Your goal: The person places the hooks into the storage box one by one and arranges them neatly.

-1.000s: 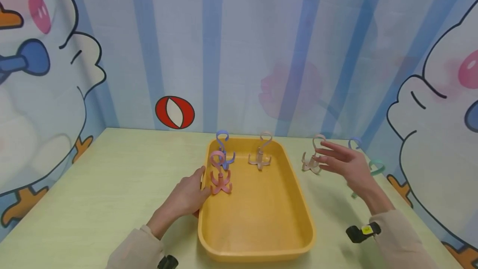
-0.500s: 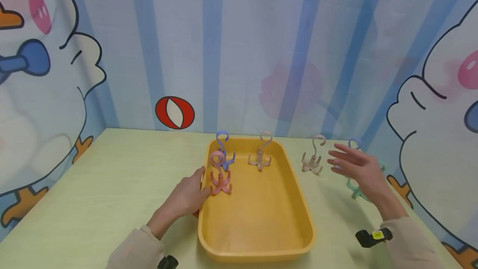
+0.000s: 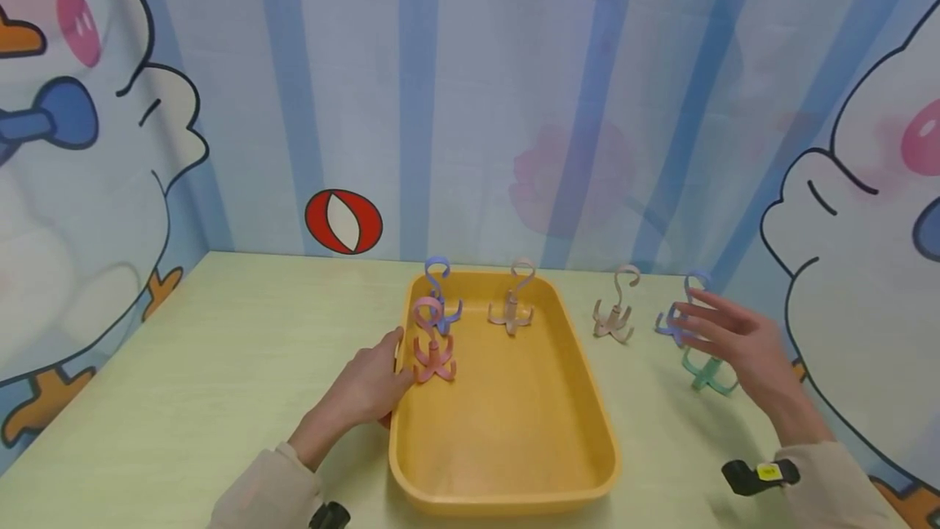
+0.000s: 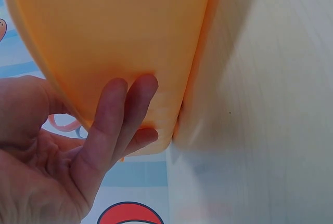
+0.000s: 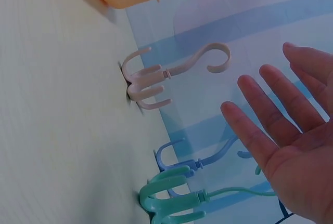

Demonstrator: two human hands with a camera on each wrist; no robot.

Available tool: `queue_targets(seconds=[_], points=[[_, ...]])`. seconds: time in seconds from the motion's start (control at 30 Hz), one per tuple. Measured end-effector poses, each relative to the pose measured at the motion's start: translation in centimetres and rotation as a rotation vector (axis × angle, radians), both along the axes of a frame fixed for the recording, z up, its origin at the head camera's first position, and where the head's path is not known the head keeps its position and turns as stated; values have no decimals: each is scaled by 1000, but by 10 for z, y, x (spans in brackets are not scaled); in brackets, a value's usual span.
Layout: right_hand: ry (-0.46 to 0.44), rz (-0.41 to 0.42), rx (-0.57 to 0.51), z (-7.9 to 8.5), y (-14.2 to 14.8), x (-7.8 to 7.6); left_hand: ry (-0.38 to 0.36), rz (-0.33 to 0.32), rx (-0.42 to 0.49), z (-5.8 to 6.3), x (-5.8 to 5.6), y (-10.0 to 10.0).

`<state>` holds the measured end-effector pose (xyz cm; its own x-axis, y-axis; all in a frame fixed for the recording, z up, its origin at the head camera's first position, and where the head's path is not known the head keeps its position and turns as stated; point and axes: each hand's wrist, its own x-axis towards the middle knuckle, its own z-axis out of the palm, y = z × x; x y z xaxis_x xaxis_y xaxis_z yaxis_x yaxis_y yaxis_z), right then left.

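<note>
My left hand (image 3: pixel 367 386) holds the left rim of a yellow tray (image 3: pixel 514 423), its thumb at the rim and its fingers (image 4: pixel 101 130) against the outer wall. Inside the tray, a pink four-pronged hanging hook (image 3: pixel 434 364), a blue hook (image 3: pixel 450 319) and a beige hook (image 3: pixel 510 317) stand upright. To the tray's right, my right hand (image 3: pixel 745 345) hovers with fingers extended and holds nothing. Around it on the table stand another beige hook (image 5: pixel 148 86), a second blue hook (image 3: pixel 668 326) and a green hook (image 5: pixel 177 200), partly hidden by the hand in the head view.
The pale table (image 3: pixel 220 366) carries the tray at its middle. Behind it hangs a striped blue cloth backdrop (image 3: pixel 477 104) with printed ducks and a red-and-white ball (image 3: pixel 343 221). Each wrist wears a black camera (image 3: pixel 752 477).
My right hand has moved right and slightly downward, away from the beige hook on the table toward the blue and green ones. The left hand, tray and hooks stay put.
</note>
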<state>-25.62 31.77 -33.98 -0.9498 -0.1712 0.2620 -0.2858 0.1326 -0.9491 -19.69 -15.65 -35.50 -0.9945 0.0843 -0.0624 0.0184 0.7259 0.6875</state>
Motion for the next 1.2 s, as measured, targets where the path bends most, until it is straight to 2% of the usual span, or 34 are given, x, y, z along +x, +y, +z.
queue_targets(seconds=[0.13, 0.37, 0.77, 1.03, 1.2], points=[[12, -9, -54, -2, 9, 4, -14, 3, 3, 0, 1, 1], [10, -81, -87, -6, 22, 9, -35, 8, 11, 0, 1, 1], [20, -78, -216, -5, 35, 19, -23, 4, 1, -1, 1, 0], [26, -112, -230, -4, 42, 21, -22, 0, 7, -1, 2, -1], [32, -104, -253, -3, 45, 22, -23, 1, 5, -1, 2, 0]])
